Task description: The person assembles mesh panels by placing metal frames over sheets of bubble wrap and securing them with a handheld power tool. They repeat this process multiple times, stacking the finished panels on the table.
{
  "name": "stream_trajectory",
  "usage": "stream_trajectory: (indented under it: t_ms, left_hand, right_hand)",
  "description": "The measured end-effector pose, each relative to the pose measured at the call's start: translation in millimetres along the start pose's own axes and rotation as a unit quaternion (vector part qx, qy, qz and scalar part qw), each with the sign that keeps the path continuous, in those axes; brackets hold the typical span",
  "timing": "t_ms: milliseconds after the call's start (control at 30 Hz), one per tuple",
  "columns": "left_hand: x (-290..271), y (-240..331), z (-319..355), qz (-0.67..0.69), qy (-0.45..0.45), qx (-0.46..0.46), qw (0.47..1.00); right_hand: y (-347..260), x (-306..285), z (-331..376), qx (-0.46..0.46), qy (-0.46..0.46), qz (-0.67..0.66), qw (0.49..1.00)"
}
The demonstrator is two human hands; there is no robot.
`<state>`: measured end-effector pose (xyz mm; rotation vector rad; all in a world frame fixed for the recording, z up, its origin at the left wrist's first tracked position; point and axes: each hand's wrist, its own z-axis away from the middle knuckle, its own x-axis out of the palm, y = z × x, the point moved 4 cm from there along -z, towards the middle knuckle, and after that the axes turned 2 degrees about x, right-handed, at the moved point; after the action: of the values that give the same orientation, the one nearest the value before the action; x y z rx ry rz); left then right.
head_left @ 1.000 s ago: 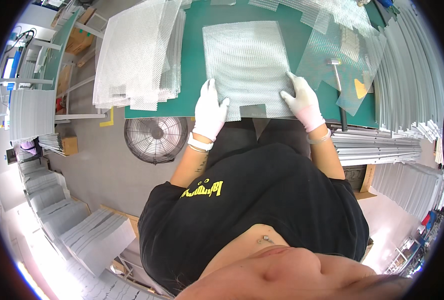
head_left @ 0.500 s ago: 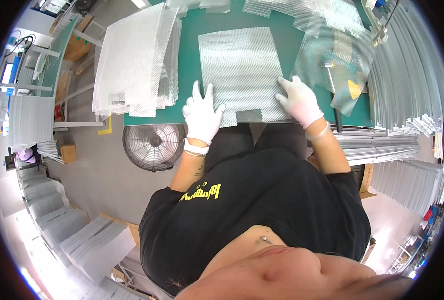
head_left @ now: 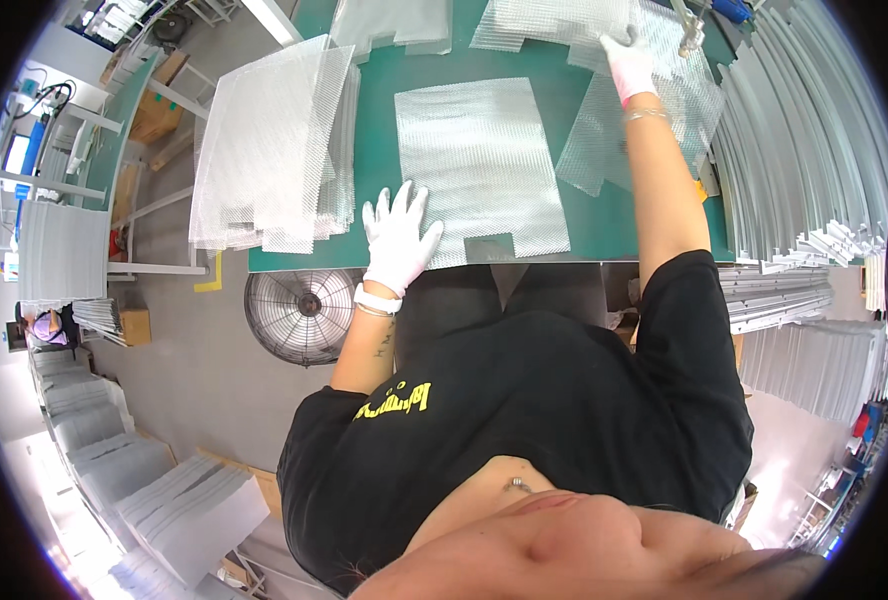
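Note:
A silvery mesh sheet [head_left: 479,165] with a notch in its near edge lies flat on the green table [head_left: 364,245] in front of me. My left hand [head_left: 396,240], in a white glove, rests by its near left corner, fingers spread and holding nothing. Stretched out to the far right, my gloved right hand [head_left: 630,68] is over a loose pile of mesh sheets [head_left: 554,22]. Its visible fingers are apart, and nothing shows gripped in them. Beneath that arm lies another mesh sheet [head_left: 599,140], partly hidden by the forearm.
A tall stack of mesh sheets [head_left: 264,150] stands on the left. More sheets [head_left: 394,25] lie at the table's far edge. Long metal profiles [head_left: 794,140] line the right side. A round floor fan [head_left: 304,310] stands below the table's front edge, and a metal fixture [head_left: 691,38] rises at far right.
My right hand has left the near right edge of the middle sheet and reached far right to the pile. The left hand stays near its corner. The hammer is now hidden.

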<state>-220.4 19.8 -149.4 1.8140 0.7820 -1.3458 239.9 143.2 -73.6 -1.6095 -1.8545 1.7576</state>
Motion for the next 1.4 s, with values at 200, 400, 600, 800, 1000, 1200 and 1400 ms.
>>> stream_trajectory:
  t_ms: [200,400,600,800,1000,1200,1400]
  left_hand:
    - [-11,3,-11,0.025,0.000,-0.002,1.000]
    - [-22,7,-18,0.006,0.068,-0.004,0.998]
    - [-42,8,1,0.683,0.203,-0.069,0.698]
    - [-63,29,12,0.331,0.116,-0.174,0.920]
    - [-44,22,15,0.267,0.052,-0.186,0.944]
    - [-31,18,12,0.209,0.050,-0.152,0.965]
    - [-15,13,18,0.190,0.077,-0.121,0.971]
  right_hand:
    - [-33,-57,-17,-0.193,0.153,-0.246,0.937]
    - [-51,-67,24,-0.134,-0.130,-0.557,0.809]
    - [-62,-87,170,-0.050,-0.193,-0.491,0.848]
    - [-40,-80,254,-0.138,-0.166,-0.160,0.963]
    - [-44,-71,274,-0.031,-0.267,0.025,0.963]
    - [-21,-49,281,-0.133,-0.195,0.038,0.971]
    - [-19,-44,290,-0.133,-0.217,0.096,0.962]
